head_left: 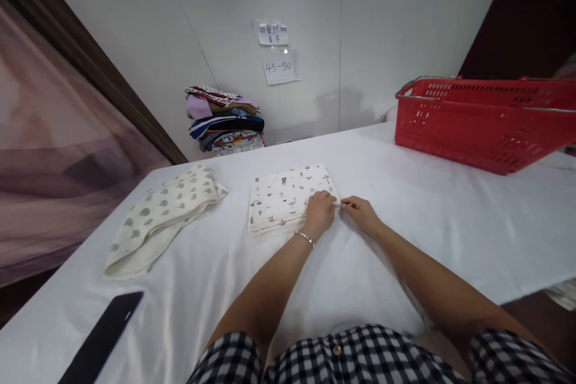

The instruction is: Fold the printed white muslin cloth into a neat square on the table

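Note:
A white cloth [274,195] with a small print of plants and animals lies folded into a layered rectangle in front of me. My left hand [320,211], with a bracelet at its wrist, rests over its near right corner, fingers curled onto the edge. Just to the right, my right hand [360,213] pinches the cloth's edge at that same corner between thumb and fingertips. To the left lies a second pale cloth [173,198] with grey-green motifs, loosely folded and apart from both hands.
A red plastic basket [459,129] with metal handles stands at the back right of the white-covered table [396,192]. Beyond the far edge is a stack of folded fabrics [226,123]. A flat black object [103,336] lies at the near left. Paper signs [281,66] hang on the wall.

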The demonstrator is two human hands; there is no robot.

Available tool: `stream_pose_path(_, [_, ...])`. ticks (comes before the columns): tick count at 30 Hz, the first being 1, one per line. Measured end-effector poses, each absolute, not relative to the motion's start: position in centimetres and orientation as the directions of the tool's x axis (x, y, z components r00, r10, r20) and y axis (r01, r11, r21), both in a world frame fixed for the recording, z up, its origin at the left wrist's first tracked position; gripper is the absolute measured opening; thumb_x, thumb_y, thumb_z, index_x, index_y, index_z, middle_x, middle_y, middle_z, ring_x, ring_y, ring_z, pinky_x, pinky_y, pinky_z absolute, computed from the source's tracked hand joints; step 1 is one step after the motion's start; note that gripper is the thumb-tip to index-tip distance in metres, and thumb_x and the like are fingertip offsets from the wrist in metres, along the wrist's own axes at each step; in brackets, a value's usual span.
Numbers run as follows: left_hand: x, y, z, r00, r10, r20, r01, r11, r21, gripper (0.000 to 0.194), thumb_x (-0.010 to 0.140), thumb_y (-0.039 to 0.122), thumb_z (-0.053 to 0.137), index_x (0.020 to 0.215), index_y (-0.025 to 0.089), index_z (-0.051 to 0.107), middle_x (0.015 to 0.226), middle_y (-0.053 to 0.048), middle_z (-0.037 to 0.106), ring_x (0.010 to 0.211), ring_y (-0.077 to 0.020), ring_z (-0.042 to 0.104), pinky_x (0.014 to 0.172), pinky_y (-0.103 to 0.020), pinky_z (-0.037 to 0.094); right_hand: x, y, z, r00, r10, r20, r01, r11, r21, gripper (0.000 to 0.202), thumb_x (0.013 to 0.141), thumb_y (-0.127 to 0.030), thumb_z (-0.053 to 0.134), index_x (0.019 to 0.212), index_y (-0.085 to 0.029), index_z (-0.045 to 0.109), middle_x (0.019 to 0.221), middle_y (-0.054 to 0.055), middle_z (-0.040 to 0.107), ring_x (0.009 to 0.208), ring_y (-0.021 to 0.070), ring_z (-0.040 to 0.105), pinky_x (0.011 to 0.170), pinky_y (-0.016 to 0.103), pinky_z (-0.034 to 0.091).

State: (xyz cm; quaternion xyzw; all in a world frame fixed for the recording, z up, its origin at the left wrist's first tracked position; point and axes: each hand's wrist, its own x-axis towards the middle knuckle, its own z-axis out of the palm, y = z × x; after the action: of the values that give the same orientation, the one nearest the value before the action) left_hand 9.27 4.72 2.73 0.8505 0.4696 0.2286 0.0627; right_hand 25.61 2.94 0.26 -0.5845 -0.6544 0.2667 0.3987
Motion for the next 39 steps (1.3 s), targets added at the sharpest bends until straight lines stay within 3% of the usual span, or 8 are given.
stream_pose_path(14, [9.8,4.4,2.6,0.428,0.848,0.311,0.823,-0.509,0.253,0.020,0.086,0.014,0.053,0.101,0.022,0.064,0.104,-0.005,0.061,0.101,-0.0213,0.050,0.084,-0.036,0.040,25.3,2.3,0.9,-0.103,0.962,0.254,0.828,0.225,-0.514,0.021,0.090,-0.022,0.044,0.085,-0.021,0.064,0.087,0.003,0.063,0.080,0.0150,0.056,0.069,0.025,0.038])
stream_pose_path(26, [9.9,4.2,2.7,0.415,0.862,0.293,0.831,-0.490,0.265,0.020,0.085,0.014,0.051,0.097,0.022,0.065,0.102,-0.004,0.061,0.100,-0.0211,0.050,0.084,-0.036,0.040,25.2,1.9,0.8,-0.093,0.968,0.235,0.795,0.214,-0.568,0.014,0.085,-0.028,0.050,0.085,-0.021,0.062,0.086,0.001,0.064,0.068,0.0129,0.052,0.066,0.026,0.037])
stream_pose_path(32, [9.7,4.3,2.5,0.434,0.843,0.319,0.803,-0.522,0.287,0.020,0.085,0.017,0.054,0.102,0.022,0.065,0.101,-0.004,0.061,0.100,-0.0208,0.051,0.085,-0.035,0.040,25.2,2.3,0.7,-0.092,0.968,0.233,0.805,0.210,-0.555,0.017,0.087,-0.025,0.045,0.081,-0.021,0.061,0.085,0.003,0.062,0.077,0.0153,0.054,0.068,0.026,0.038])
stream_pose_path(39, [9.6,4.3,2.9,0.442,0.846,0.297,0.809,-0.519,0.275,0.019,0.087,0.018,0.053,0.101,0.023,0.066,0.102,-0.004,0.061,0.101,-0.0209,0.051,0.085,-0.036,0.040,25.1,2.3,0.6,-0.082,0.963,0.256,0.814,0.213,-0.540,0.018,0.087,-0.026,0.045,0.076,-0.021,0.058,0.080,0.001,0.060,0.072,0.0143,0.052,0.065,0.026,0.036])
